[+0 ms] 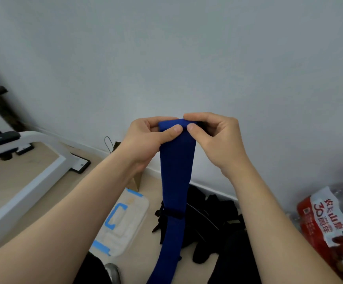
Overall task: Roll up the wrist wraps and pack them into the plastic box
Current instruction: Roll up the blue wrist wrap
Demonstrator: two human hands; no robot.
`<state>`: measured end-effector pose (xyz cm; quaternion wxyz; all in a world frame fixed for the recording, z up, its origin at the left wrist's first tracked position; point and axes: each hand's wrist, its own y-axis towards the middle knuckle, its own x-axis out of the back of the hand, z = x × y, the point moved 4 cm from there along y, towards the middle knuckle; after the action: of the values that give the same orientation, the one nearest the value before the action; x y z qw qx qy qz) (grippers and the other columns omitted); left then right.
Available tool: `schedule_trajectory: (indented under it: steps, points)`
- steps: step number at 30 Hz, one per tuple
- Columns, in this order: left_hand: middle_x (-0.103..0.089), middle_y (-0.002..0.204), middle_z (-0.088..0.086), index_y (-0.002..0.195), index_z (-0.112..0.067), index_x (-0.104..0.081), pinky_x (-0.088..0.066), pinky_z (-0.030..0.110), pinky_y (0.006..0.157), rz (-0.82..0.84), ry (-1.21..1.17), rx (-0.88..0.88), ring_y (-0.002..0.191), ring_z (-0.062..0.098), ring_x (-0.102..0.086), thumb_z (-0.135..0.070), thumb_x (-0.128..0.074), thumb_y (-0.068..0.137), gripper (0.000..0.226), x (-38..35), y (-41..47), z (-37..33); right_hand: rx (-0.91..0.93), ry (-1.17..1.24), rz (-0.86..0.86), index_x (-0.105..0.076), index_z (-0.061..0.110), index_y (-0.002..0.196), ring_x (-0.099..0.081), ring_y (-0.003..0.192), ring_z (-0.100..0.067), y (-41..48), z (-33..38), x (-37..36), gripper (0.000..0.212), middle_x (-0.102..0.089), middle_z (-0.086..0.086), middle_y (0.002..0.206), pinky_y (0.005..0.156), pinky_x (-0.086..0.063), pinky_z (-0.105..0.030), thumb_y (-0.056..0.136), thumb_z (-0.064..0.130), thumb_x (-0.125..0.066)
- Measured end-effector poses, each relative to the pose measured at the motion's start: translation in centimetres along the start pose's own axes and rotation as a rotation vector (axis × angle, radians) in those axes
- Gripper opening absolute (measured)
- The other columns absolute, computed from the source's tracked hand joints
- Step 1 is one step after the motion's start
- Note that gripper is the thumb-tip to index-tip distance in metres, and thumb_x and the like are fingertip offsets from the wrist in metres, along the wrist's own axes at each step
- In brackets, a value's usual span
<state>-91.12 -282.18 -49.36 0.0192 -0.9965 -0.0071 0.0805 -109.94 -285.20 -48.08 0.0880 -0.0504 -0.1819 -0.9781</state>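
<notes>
Head view shows both hands raised in front of a pale wall (187,58), meeting at the top end of a blue wrist wrap (176,171). The left hand (146,138) pinches that end, thumb pressed on the near face and fingers curled behind it. The right hand (215,138) grips the same way just beside it at 3 o'clock, its thumb tip almost touching the left thumb. The wrap's top edge is folded over under the two thumbs; how far it is rolled cannot be told.

From the grip the wrap hangs toward 6 o'clock, flat and unrolled, and runs out of the bottom edge of the picture. A narrow black strap (172,213) crosses it partway down. Behind the hanging part, at 5 o'clock from the hands, a heap of black fabric (209,218) lies on the floor (6,181).

At 7 o'clock from the hands the plastic box (139,210) sits on the floor, lid on, with a blue handle and blue clips. A brown paper bag (136,181) stands at 12 o'clock from the box, by the wall. A white metal frame (33,171) is at 9 o'clock, and a red-and-white pack of bottles (326,222) at 4 o'clock.
</notes>
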Motion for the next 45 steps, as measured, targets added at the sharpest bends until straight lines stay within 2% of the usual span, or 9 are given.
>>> schedule_trajectory:
  steps: [5, 14, 19, 23, 32, 35, 38, 41, 45]
  points:
    - [-0.083, 0.103, 0.013, 0.119, -0.015, -0.078, -0.067, 0.036, 0.083, 0.011, 0.152, -0.060, 0.099, 0.029, -0.081, -0.012, -0.080, 0.097, 0.022, 1.1, -0.4, -0.5, -0.077, -0.159, 0.077, -0.078, 0.026, 0.116, -0.081, 0.091, -0.013, -0.4, 0.0, 0.3, 0.023, -0.084, 0.006, 0.099, 0.093, -0.065, -0.036, 0.098, 0.012, -0.079]
    - [-0.084, 0.101, 0.006, 0.114, -0.023, -0.079, -0.064, 0.029, 0.077, 0.095, 0.231, -0.062, 0.095, 0.022, -0.081, -0.010, -0.076, 0.100, 0.019, -0.5, 0.1, 0.9, -0.116, -0.398, 0.010, -0.066, 0.032, 0.103, -0.070, 0.072, -0.020, -2.3, 0.4, 0.3, 0.011, -0.076, 0.000, 0.079, 0.070, -0.056, -0.036, 0.100, 0.027, -0.075]
    - [-0.082, 0.108, 0.008, 0.120, -0.018, -0.076, -0.066, 0.037, 0.089, 0.255, 0.328, -0.047, 0.103, 0.025, -0.080, -0.008, -0.069, 0.105, 0.019, -2.7, 0.1, 0.7, -0.147, -0.369, -0.016, -0.067, 0.029, 0.110, -0.076, 0.077, -0.017, -4.6, -0.1, 2.6, 0.009, -0.080, 0.002, 0.082, 0.083, -0.063, -0.051, 0.103, 0.027, -0.072]
    - [-0.082, 0.110, 0.010, 0.122, -0.015, -0.073, -0.062, 0.050, 0.102, 0.321, 0.405, -0.027, 0.108, 0.028, -0.078, -0.012, -0.064, 0.109, 0.017, -3.5, 0.2, 0.9, -0.159, -0.387, 0.055, -0.061, 0.028, 0.107, -0.077, 0.073, -0.014, -4.7, -0.7, 3.9, 0.008, -0.079, -0.001, 0.079, 0.074, -0.059, -0.042, 0.106, 0.025, -0.068]
    - [-0.083, 0.102, 0.011, 0.120, -0.020, -0.075, -0.062, 0.062, 0.095, 0.258, 0.474, -0.022, 0.101, 0.031, -0.080, -0.014, -0.066, 0.108, 0.016, -1.8, 0.4, 1.3, -0.248, -0.376, 0.145, -0.061, 0.028, 0.108, -0.077, 0.070, -0.013, -3.4, -1.6, 2.4, 0.009, -0.080, -0.002, 0.076, 0.077, -0.065, -0.043, 0.105, 0.026, -0.069]
    - [-0.083, 0.104, 0.013, 0.120, -0.022, -0.075, -0.060, 0.066, 0.095, 0.251, 0.460, -0.047, 0.103, 0.035, -0.079, -0.014, -0.067, 0.108, 0.017, -1.3, 0.1, 1.0, -0.256, -0.306, 0.123, -0.063, 0.028, 0.110, -0.074, 0.065, -0.010, -3.7, -1.3, 1.7, 0.011, -0.077, 0.004, 0.072, 0.072, -0.064, -0.035, 0.104, 0.023, -0.071]
    - [-0.082, 0.105, 0.012, 0.121, -0.024, -0.074, -0.063, 0.060, 0.093, 0.267, 0.440, -0.080, 0.103, 0.033, -0.080, -0.018, -0.066, 0.108, 0.016, -0.9, -0.4, 0.7, -0.228, -0.300, 0.057, -0.064, 0.029, 0.105, -0.073, 0.067, -0.017, -3.6, -0.4, 1.2, 0.013, -0.078, -0.006, 0.078, 0.074, -0.066, -0.047, 0.101, 0.022, -0.074]
    - [-0.082, 0.108, 0.012, 0.120, -0.017, -0.074, -0.067, 0.043, 0.080, 0.274, 0.320, -0.046, 0.101, 0.029, -0.080, -0.032, -0.068, 0.108, 0.020, -0.5, -0.9, 0.3, -0.176, -0.307, 0.012, -0.066, 0.031, 0.096, -0.073, 0.082, -0.043, -3.5, 0.7, 0.7, 0.016, -0.075, -0.022, 0.085, 0.078, -0.061, -0.064, 0.096, 0.020, -0.077]
    - [-0.081, 0.111, 0.019, 0.112, -0.008, -0.078, -0.066, 0.035, 0.078, 0.220, 0.201, 0.014, 0.099, 0.029, -0.080, -0.032, -0.070, 0.105, 0.025, 0.5, -1.2, 0.2, -0.132, -0.327, 0.033, -0.071, 0.033, 0.092, -0.070, 0.079, -0.042, -3.7, 1.3, 0.1, 0.016, -0.075, -0.022, 0.081, 0.078, -0.063, -0.060, 0.091, 0.021, -0.083]
